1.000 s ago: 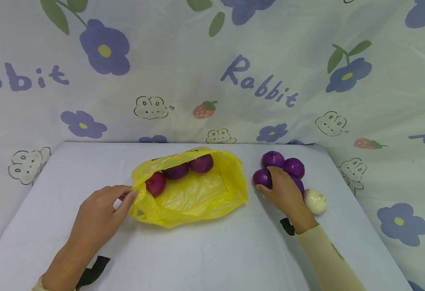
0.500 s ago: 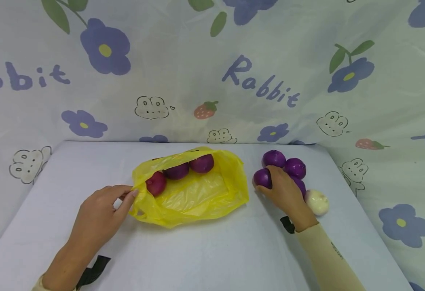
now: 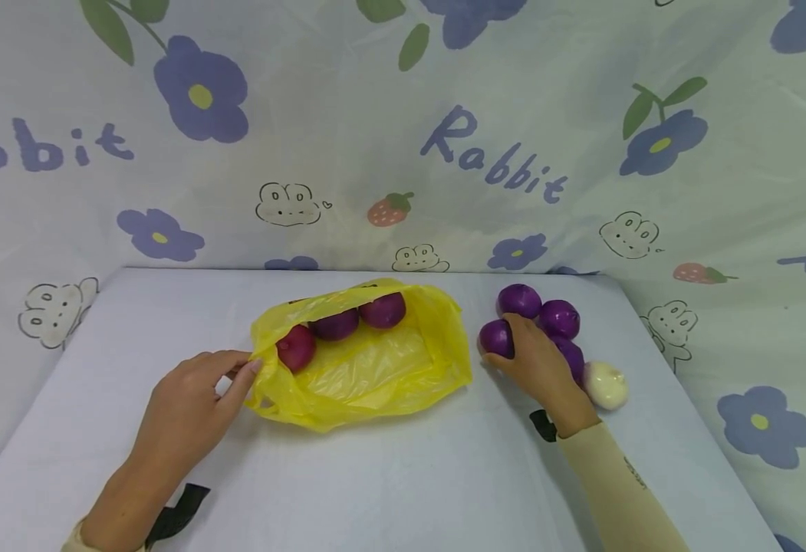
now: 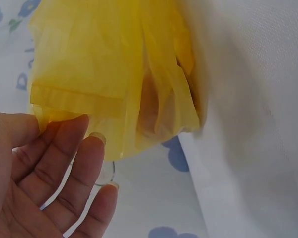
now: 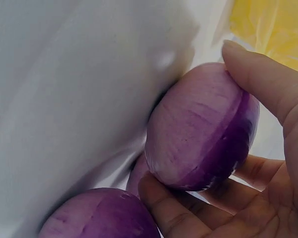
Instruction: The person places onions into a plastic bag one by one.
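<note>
My left hand (image 3: pixel 192 406) pinches the left edge of a yellow plastic bag (image 3: pixel 368 376) between thumb and fingertips. The bag's mouth gapes toward me, and inside lie a reddish onion (image 3: pixel 297 349) and two purple onions, one of them a purple onion (image 3: pixel 383 310) at the back. My right hand (image 3: pixel 541 356) grips another purple onion (image 3: pixel 496 339) just right of the bag. In the right wrist view, thumb and fingers curl round that gripped onion (image 5: pixel 198 129). The left wrist view has the bag's folded edge (image 4: pixel 79 99) between thumb and fingers.
Behind the right hand lie more purple onions, one at the back (image 3: pixel 519 300) and one beside it (image 3: pixel 559 319). A third purple onion (image 3: pixel 568 359) is partly hidden by the hand. A pale peeled onion (image 3: pixel 606 386) sits at the right. White cloth covers the table (image 3: pixel 403 491).
The pale onion and the purple onion beside my right hand have shifted slightly right. My left hand and the bag have stayed put.
</note>
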A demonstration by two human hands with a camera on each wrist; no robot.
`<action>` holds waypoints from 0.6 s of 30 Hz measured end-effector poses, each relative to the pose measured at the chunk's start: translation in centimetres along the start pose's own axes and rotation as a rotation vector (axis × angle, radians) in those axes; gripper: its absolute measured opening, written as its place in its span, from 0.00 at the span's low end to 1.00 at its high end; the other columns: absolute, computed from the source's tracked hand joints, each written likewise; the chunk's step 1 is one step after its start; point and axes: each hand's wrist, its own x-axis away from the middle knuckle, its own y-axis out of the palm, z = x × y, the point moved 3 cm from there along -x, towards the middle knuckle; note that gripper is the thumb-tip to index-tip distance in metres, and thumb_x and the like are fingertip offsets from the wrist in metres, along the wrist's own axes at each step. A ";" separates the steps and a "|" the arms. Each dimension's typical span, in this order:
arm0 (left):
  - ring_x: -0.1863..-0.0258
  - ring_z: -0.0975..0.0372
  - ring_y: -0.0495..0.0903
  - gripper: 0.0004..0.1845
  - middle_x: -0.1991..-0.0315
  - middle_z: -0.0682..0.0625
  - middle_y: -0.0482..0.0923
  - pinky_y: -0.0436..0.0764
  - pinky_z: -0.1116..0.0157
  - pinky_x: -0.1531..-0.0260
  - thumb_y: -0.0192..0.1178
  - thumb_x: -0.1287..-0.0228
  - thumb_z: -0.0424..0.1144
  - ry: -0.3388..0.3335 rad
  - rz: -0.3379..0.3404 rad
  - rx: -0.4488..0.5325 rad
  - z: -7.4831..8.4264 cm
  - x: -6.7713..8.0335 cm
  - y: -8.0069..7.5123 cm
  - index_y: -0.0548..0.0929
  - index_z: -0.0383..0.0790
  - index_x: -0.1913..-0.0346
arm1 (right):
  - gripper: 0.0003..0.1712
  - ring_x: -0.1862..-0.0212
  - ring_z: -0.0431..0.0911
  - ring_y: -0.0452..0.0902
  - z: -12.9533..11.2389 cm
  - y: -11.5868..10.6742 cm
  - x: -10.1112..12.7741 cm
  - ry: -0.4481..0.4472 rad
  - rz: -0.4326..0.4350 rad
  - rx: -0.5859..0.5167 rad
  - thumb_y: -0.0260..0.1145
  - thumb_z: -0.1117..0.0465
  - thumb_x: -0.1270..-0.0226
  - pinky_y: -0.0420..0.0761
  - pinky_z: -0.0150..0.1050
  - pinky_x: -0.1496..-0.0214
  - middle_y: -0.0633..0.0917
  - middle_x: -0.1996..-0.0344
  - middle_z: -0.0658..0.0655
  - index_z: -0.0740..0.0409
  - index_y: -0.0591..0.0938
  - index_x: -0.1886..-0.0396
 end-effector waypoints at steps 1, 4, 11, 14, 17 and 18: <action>0.70 0.57 0.79 0.09 0.69 0.52 0.86 0.81 0.57 0.73 0.72 0.34 0.36 0.003 0.003 0.002 0.0 0.0 0.0 0.90 0.36 0.54 | 0.49 0.32 0.65 0.73 0.1 0.0 0.0 0.001 0.001 -0.001 0.77 0.47 0.34 0.71 0.64 0.31 0.74 0.30 0.70 0.63 0.65 0.23; 0.70 0.57 0.78 0.09 0.69 0.53 0.86 0.81 0.56 0.73 0.72 0.34 0.36 0.015 0.014 0.007 0.0 0.1 0.1 0.90 0.37 0.55 | 0.49 0.33 0.65 0.74 0.1 0.1 0.0 0.001 0.008 -0.004 0.77 0.47 0.34 0.71 0.64 0.31 0.74 0.30 0.70 0.62 0.65 0.22; 0.70 0.58 0.78 0.09 0.69 0.52 0.86 0.82 0.54 0.72 0.73 0.36 0.35 0.030 0.022 0.006 0.1 0.1 -0.1 0.90 0.36 0.55 | 0.49 0.34 0.65 0.75 0.0 0.3 0.1 0.009 0.005 -0.019 0.78 0.46 0.35 0.72 0.64 0.32 0.74 0.31 0.70 0.61 0.65 0.22; 0.69 0.56 0.80 0.09 0.69 0.51 0.86 0.84 0.51 0.70 0.72 0.35 0.35 0.031 0.012 0.011 0.1 0.0 0.0 0.89 0.35 0.55 | 0.50 0.35 0.66 0.76 -0.1 0.3 0.3 0.015 0.004 -0.029 0.78 0.46 0.35 0.73 0.64 0.33 0.74 0.31 0.70 0.62 0.66 0.22; 0.69 0.55 0.80 0.09 0.69 0.50 0.87 0.84 0.51 0.70 0.72 0.35 0.35 0.027 0.012 0.010 0.1 0.0 0.0 0.90 0.35 0.54 | 0.51 0.34 0.66 0.75 -0.2 0.2 0.5 0.008 0.001 -0.040 0.79 0.46 0.36 0.73 0.64 0.33 0.73 0.30 0.71 0.63 0.65 0.22; 0.69 0.55 0.80 0.09 0.69 0.50 0.87 0.84 0.51 0.70 0.72 0.35 0.35 0.024 0.014 0.010 0.1 0.1 0.0 0.90 0.35 0.54 | 0.51 0.34 0.66 0.75 -0.3 0.2 0.6 0.007 -0.001 -0.041 0.79 0.46 0.36 0.73 0.64 0.32 0.73 0.30 0.71 0.63 0.65 0.22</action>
